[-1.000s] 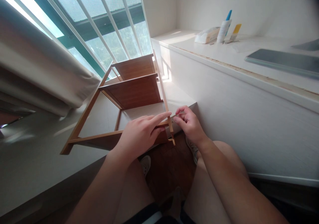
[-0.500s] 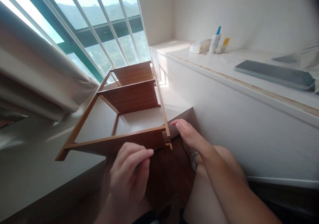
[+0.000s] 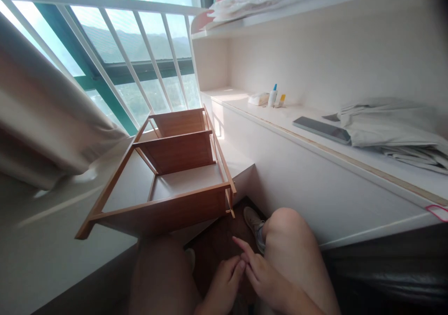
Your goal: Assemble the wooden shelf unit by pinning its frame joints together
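Observation:
My left hand (image 3: 224, 280) and my right hand (image 3: 261, 270) meet low in the view, above the gap between my knees. Left thumb and fingers are pressed together against the right hand's fingertips. The right forefinger points out while its other fingers curl in; anything small between the hands is hidden. Beyond them a wooden shelf rack (image 3: 164, 207) lies on its side across a white ledge, apart from both hands. Its panels are reddish brown, joined by lighter rails.
A white cabinet top (image 3: 241, 105) on the right bears a white bottle with a blue cap (image 3: 272, 95), a small yellow-topped item (image 3: 282, 100), a white packet (image 3: 258, 99), a phone (image 3: 322, 129) and folded grey cloth (image 3: 388, 123). A curtain (image 3: 52, 105) and window railing (image 3: 122, 35) stand left.
My right hand has left the rack's near right corner and come back toward my lap. My left hand has lowered to meet it. The view has tilted up, showing an upper shelf.

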Tool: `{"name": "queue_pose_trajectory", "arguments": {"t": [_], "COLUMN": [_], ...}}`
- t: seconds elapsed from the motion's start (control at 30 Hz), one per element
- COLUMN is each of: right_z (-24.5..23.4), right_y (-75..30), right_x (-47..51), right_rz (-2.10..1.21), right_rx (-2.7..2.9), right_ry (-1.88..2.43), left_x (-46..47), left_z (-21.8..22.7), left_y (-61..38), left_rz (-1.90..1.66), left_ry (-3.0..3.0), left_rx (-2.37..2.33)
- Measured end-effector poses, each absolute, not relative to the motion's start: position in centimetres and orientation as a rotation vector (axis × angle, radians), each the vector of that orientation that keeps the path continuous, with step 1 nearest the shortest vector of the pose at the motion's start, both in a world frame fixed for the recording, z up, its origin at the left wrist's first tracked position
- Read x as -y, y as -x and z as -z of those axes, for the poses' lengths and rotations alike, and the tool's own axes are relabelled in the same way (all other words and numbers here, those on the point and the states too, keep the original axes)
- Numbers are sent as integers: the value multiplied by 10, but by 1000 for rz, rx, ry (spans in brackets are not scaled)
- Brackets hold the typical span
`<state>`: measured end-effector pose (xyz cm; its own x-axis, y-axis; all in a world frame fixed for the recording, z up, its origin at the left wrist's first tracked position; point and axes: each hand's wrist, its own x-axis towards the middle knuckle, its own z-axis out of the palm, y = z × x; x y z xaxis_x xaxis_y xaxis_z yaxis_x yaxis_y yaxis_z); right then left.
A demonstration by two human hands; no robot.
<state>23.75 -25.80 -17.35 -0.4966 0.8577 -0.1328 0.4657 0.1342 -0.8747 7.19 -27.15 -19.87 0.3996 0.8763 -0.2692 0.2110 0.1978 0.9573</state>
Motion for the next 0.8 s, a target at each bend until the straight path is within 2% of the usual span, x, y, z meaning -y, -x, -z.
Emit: {"name": "queue_pose_trajectory", "arguments": {"t": [0.33,0.57,0.8], "right_z": [179,204,174], "right_y": [-244,-248,-242], "right_x": [285,317,296], "right_rz": [-1183,-1286,-1148], "right_rx": [1987,1486,1643], "right_ry": [1256,1374,1335], "left_x": [278,287,295], "left_z": [198,199,188], "left_y": [-73,-70,-56], "left_rz": [-728,-761,-812], "left_ry": [-1398,-1344,-1267], "left_rx": [-1038,-1029,-1079]}}
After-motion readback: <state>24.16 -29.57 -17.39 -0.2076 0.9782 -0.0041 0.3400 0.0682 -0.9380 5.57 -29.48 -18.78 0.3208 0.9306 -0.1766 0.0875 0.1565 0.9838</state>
